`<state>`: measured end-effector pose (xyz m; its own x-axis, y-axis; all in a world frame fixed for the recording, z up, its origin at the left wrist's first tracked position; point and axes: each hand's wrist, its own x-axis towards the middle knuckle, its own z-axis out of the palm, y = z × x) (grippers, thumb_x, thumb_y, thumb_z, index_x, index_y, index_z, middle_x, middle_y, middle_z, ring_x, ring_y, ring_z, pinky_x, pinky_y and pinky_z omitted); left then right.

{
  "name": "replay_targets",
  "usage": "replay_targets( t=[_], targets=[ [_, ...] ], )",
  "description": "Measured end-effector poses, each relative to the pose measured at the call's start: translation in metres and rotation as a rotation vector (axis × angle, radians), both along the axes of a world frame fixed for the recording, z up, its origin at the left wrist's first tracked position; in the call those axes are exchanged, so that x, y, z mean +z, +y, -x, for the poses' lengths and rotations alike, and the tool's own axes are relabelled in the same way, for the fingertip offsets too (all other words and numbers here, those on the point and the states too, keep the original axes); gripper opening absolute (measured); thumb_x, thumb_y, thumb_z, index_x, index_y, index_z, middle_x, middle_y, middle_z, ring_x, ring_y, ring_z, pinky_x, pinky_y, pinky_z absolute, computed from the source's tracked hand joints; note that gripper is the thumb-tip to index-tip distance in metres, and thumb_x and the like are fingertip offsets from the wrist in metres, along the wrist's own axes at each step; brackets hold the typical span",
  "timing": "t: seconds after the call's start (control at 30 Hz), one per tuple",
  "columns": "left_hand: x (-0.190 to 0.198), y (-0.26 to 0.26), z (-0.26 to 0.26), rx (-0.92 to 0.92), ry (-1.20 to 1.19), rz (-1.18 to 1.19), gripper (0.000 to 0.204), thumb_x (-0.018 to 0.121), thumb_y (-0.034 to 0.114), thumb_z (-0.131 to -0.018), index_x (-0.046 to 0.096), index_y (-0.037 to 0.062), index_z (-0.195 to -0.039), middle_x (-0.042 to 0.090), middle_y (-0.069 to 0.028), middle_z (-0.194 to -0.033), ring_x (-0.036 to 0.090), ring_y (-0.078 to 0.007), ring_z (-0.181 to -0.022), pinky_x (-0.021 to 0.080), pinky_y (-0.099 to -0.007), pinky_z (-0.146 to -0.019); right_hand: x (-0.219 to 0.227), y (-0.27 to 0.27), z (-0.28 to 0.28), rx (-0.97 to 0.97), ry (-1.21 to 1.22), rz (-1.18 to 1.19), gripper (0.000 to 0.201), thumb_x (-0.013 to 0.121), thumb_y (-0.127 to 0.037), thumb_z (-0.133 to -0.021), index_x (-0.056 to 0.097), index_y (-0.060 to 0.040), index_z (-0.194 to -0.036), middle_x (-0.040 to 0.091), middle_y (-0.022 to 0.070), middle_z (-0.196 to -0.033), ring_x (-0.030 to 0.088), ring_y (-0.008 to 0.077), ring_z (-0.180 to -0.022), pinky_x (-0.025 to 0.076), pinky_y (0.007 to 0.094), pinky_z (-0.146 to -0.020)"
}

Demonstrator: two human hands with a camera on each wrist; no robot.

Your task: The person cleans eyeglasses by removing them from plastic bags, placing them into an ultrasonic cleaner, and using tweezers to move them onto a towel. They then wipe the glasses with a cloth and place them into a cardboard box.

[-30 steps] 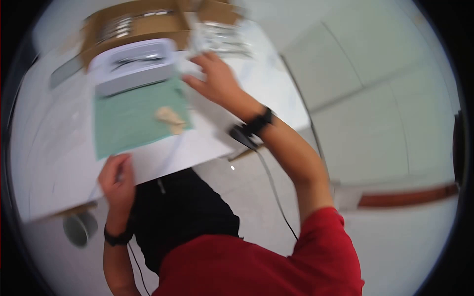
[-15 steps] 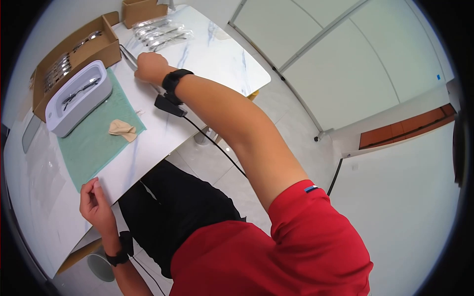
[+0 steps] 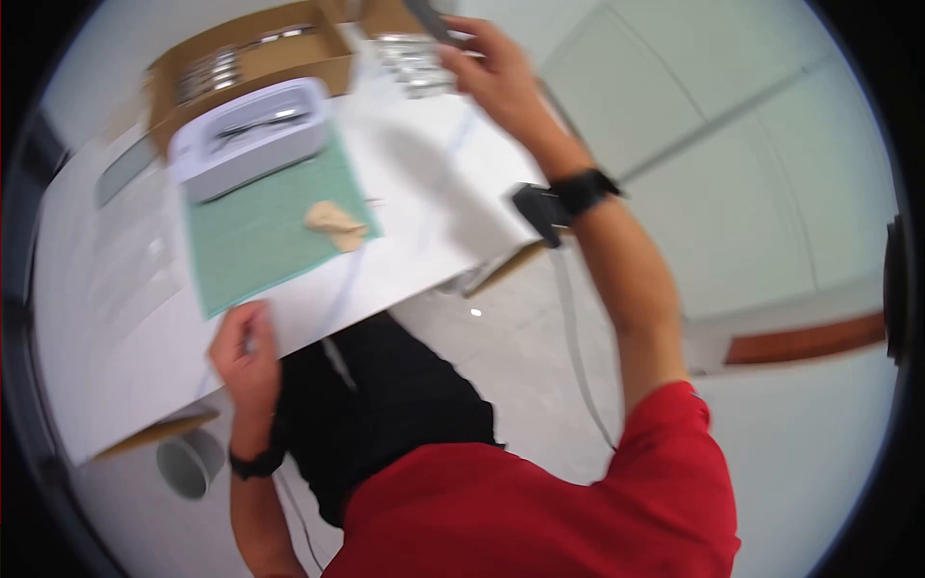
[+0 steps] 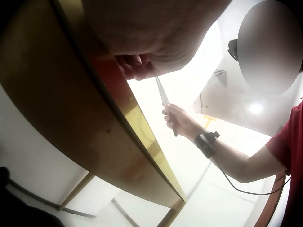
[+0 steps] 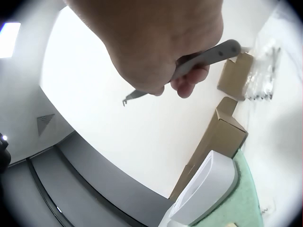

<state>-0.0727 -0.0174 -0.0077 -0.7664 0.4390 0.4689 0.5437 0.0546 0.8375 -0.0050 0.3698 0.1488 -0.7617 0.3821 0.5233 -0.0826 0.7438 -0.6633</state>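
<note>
My right hand (image 3: pixel 496 82) is raised over the far right of the table and grips a pair of long grey tweezers (image 5: pixel 208 57). In the right wrist view their bent, pointed tips stick out past the hand. The left wrist view shows the same tweezers (image 4: pixel 163 97) angled upward. My left hand (image 3: pixel 246 352) rests at the table's front edge, fingers loosely curled and holding nothing. Between the hands, a white tub (image 3: pixel 255 159) with shiny metal pieces in it stands on a green cloth (image 3: pixel 260 241). A crumpled beige piece (image 3: pixel 334 224) lies on that cloth.
Behind the tub is an open cardboard box (image 3: pixel 332 72) with shiny metal pieces inside. Clear-wrapped metal pieces (image 3: pixel 414 65) lie beside it. A grey flat plate (image 3: pixel 125 171) lies at the left. A bin (image 3: pixel 189 464) stands below the table (image 3: pixel 405 241). Cables run from both wrists.
My right hand went from beside the tub to the tweezers near the box, then lifted them up to the right. The left hand stays by the table edge. The head view swung and returned.
</note>
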Motion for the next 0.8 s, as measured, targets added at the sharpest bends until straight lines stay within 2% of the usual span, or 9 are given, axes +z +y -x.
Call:
replay_targets(
  t=[0.03, 0.07, 0.13, 0.2, 0.3, 0.5, 0.6, 0.7, 0.8],
  targets=[
    [0.002, 0.000, 0.001, -0.003, 0.014, 0.014, 0.004, 0.067, 0.000, -0.096, 0.070, -0.0021, -0.097, 0.067, -0.0092, -0.083, 0.060, -0.0150, -0.071, 0.048, -0.0280, -0.067, 0.011, -0.005, -0.004, -0.015, -0.112, -0.136, 0.036, 0.072, -0.019, -0.098, 0.065, -0.0041, -0.130, 0.072, 0.0108, -0.095, 0.068, 0.0142, -0.073, 0.057, 0.0323, -0.067],
    [0.002, 0.002, 0.002, 0.018, 0.050, -0.004, 0.003, 0.068, 0.000, -0.095, 0.070, -0.0009, -0.096, 0.066, -0.0086, -0.080, 0.059, -0.0162, -0.067, 0.047, -0.0285, -0.064, 0.014, -0.013, -0.006, -0.012, -0.154, -0.186, 0.035, 0.072, -0.021, -0.097, 0.067, -0.0053, -0.128, 0.073, 0.0123, -0.093, 0.069, 0.0175, -0.073, 0.056, 0.0349, -0.069],
    [0.009, 0.003, 0.003, 0.033, 0.090, -0.024, 0.003, 0.070, -0.002, -0.091, 0.069, 0.0010, -0.094, 0.064, -0.0074, -0.075, 0.058, -0.0171, -0.062, 0.046, -0.0291, -0.058, 0.026, -0.030, -0.005, -0.060, -0.352, -0.466, 0.034, 0.073, -0.020, -0.095, 0.068, -0.0075, -0.126, 0.074, 0.0137, -0.093, 0.070, 0.0247, -0.074, 0.056, 0.0367, -0.071],
    [0.009, 0.002, 0.004, 0.018, 0.058, -0.041, 0.004, 0.071, -0.002, -0.091, 0.069, 0.0013, -0.093, 0.065, -0.0072, -0.076, 0.060, -0.0169, -0.061, 0.046, -0.0290, -0.057, 0.026, -0.038, -0.002, -0.002, -0.442, -0.549, 0.030, 0.073, -0.018, -0.092, 0.070, -0.0080, -0.121, 0.074, 0.0141, -0.092, 0.069, 0.0311, -0.076, 0.055, 0.0393, -0.073],
    [0.012, 0.002, 0.001, -0.012, 0.023, -0.066, 0.004, 0.071, -0.001, -0.090, 0.069, 0.0014, -0.093, 0.065, -0.0067, -0.076, 0.060, -0.0157, -0.061, 0.047, -0.0283, -0.057, 0.033, -0.053, 0.003, 0.022, -0.529, -0.633, 0.026, 0.073, -0.016, -0.091, 0.071, -0.0073, -0.116, 0.074, 0.0127, -0.091, 0.070, 0.0322, -0.078, 0.055, 0.0407, -0.073],
    [0.013, -0.002, 0.002, -0.030, 0.005, -0.071, 0.004, 0.071, -0.001, -0.090, 0.070, 0.0006, -0.093, 0.064, -0.0067, -0.076, 0.061, -0.0153, -0.062, 0.048, -0.0284, -0.057, 0.031, -0.062, 0.024, 0.041, -0.465, -0.737, 0.022, 0.073, -0.015, -0.091, 0.071, -0.0074, -0.112, 0.073, 0.0121, -0.089, 0.070, 0.0323, -0.079, 0.055, 0.0407, -0.072],
    [0.011, 0.000, 0.002, -0.032, -0.030, -0.096, 0.005, 0.070, -0.004, -0.090, 0.070, -0.0009, -0.094, 0.060, -0.0039, -0.072, 0.051, -0.0107, -0.060, 0.043, -0.0264, -0.058, 0.032, -0.064, 0.034, 0.058, -0.493, -0.784, 0.021, 0.074, -0.015, -0.091, 0.071, -0.0071, -0.111, 0.073, 0.0109, -0.090, 0.070, 0.0322, -0.079, 0.055, 0.0406, -0.071],
    [0.012, -0.001, 0.005, -0.039, -0.021, -0.082, 0.004, 0.071, -0.002, -0.090, 0.070, -0.0003, -0.093, 0.065, -0.0082, -0.077, 0.062, -0.0164, -0.062, 0.049, -0.0282, -0.056, 0.035, -0.066, 0.037, 0.069, -0.485, -0.792, 0.021, 0.073, -0.015, -0.091, 0.070, -0.0067, -0.110, 0.073, 0.0105, -0.089, 0.071, 0.0326, -0.080, 0.055, 0.0409, -0.071],
    [0.009, -0.001, 0.007, -0.040, 0.002, -0.078, 0.005, 0.071, -0.002, -0.089, 0.069, -0.0005, -0.093, 0.065, -0.0086, -0.077, 0.063, -0.0174, -0.062, 0.049, -0.0282, -0.056, 0.037, -0.070, 0.038, 0.032, -0.514, -0.845, 0.022, 0.073, -0.014, -0.090, 0.070, -0.0073, -0.111, 0.073, 0.0111, -0.091, 0.071, 0.0326, -0.081, 0.056, 0.0409, -0.072]
  ],
)
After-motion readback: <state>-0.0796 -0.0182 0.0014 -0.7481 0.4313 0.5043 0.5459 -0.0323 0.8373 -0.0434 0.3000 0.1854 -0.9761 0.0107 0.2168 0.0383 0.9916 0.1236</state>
